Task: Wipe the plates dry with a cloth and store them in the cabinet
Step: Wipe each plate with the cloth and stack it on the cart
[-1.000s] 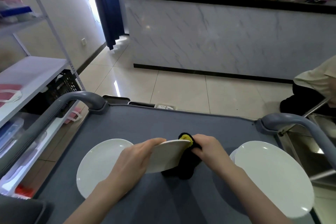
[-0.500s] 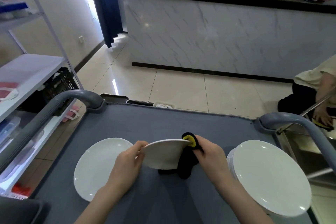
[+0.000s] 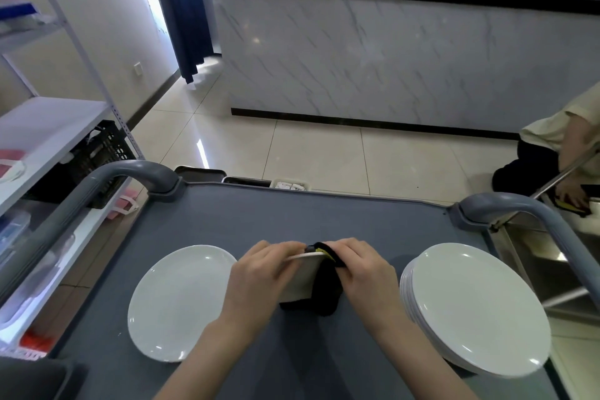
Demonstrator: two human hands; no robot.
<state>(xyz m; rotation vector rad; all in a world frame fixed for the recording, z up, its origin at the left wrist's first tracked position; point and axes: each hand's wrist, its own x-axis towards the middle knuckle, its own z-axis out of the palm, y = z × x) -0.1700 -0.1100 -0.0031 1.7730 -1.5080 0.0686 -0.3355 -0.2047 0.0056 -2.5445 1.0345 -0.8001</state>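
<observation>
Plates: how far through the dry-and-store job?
Early. One single plate lies alone on the cart, possibly already wiped. Left hand holds a plate that the right hand rubs with a dark cloth. The stack waits; nothing stored.

On the cart top [image 3: 324,217], a single plate [image 3: 177,297] lies left, the plate stack [image 3: 477,312] right.
</observation>
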